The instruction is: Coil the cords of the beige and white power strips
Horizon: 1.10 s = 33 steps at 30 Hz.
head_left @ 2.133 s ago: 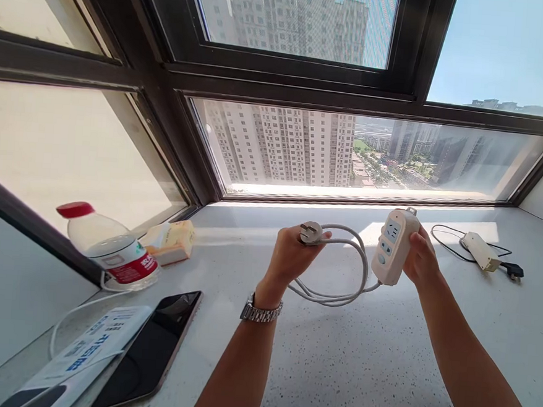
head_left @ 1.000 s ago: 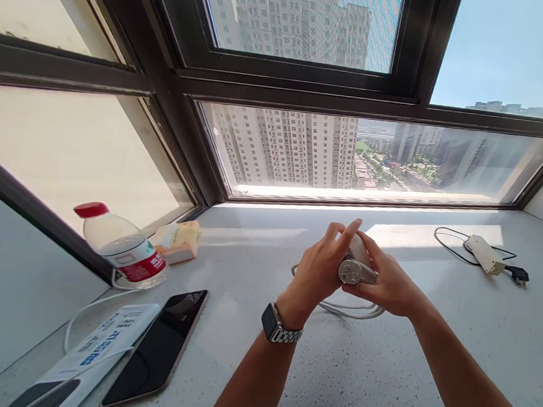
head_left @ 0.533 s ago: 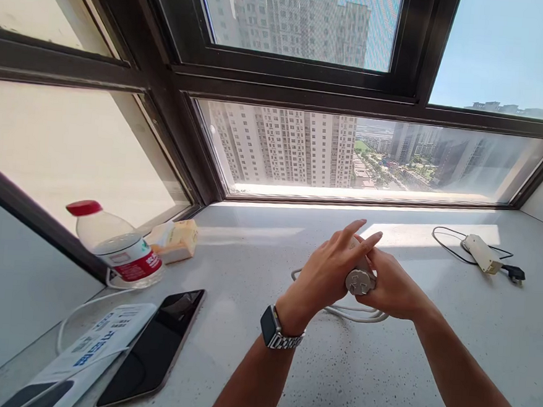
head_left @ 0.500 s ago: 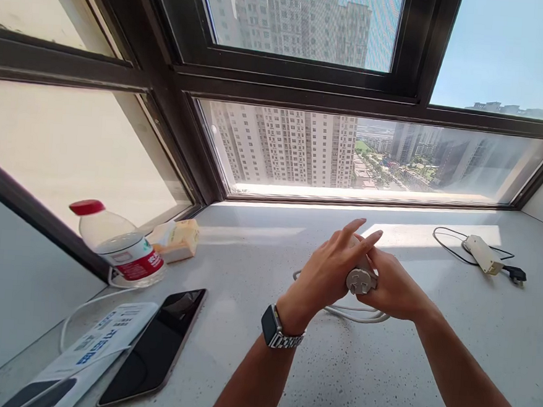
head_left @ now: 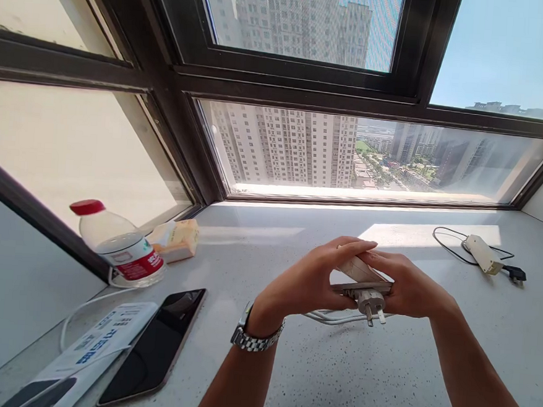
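Note:
Both hands meet over the middle of the grey speckled windowsill (head_left: 380,378). My left hand (head_left: 310,280) and my right hand (head_left: 407,287) are closed together around a small white power strip (head_left: 357,270), held flat between them. Its plug (head_left: 370,302) hangs just under the strip with the prongs pointing down and right. The white cord (head_left: 338,316) is bundled beneath my hands and touches the sill. A metal watch sits on my left wrist.
A red-capped bottle (head_left: 119,249) and a yellow packet (head_left: 178,240) stand at the left by the window frame. A dark phone (head_left: 157,344) and a white leaflet (head_left: 89,352) lie at the near left. A white adapter with black cable (head_left: 482,254) rests at the far right.
The hands came together from holding plug and strip apart. My left hand turned from fingers stretched over the strip to wrapped round it, and the plug swung from facing me to prongs down.

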Motion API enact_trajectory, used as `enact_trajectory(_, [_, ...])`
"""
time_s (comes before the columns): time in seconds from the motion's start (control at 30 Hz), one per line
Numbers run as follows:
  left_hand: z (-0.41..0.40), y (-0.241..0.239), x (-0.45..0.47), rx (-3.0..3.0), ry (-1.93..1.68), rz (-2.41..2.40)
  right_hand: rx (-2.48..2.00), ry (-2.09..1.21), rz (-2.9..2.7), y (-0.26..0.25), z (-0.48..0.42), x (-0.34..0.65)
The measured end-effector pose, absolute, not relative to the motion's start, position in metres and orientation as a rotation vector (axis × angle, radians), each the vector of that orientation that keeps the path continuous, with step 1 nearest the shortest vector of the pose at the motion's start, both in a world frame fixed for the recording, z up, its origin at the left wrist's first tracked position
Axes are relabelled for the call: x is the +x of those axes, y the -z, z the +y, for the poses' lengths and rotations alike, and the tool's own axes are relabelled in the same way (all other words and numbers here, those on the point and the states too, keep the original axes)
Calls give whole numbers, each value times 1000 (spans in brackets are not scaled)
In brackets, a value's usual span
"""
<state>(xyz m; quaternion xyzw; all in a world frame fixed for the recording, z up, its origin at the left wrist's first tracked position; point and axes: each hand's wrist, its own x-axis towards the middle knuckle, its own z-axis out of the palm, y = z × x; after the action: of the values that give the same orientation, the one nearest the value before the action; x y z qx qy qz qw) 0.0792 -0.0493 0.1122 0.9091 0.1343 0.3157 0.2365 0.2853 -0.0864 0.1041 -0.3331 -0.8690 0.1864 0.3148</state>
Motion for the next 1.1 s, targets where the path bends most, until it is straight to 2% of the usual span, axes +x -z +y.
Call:
enact_trajectory(0.13, [-50, -112, 79, 2466, -937, 378, -865, -396, -2230, -101, -85, 288])
enact_trajectory(0.27, [-49, -108, 85, 2455, -1119, 592, -969, -272, -2063, -100, -81, 290])
enact_trajectory(0.5, [-48, -105, 93, 2429, -1185, 710, -1172, -290, -2011, -104, -80, 301])
enact_trajectory(0.67, [-45, -101, 95, 2419, -1419, 848, -1223, -203, -1744, -108, -83, 313])
enact_trajectory(0.73, [-43, -98, 97, 2473, -1561, 902, -1268, -356, -1543, -108, -82, 313])
enact_trajectory(0.9, [-39, -84, 111, 2733, -1849, 857, -1224, -1142, -1381, -105, -74, 296])
enact_trajectory(0.97, [-38, -75, 120, 2779, -1860, 861, -1170, -1250, -1305, -102, -70, 289])
enact_trajectory(1.1, [-37, -57, 137, 2807, -1806, 971, -1168, -1268, -1188, -94, -63, 281])
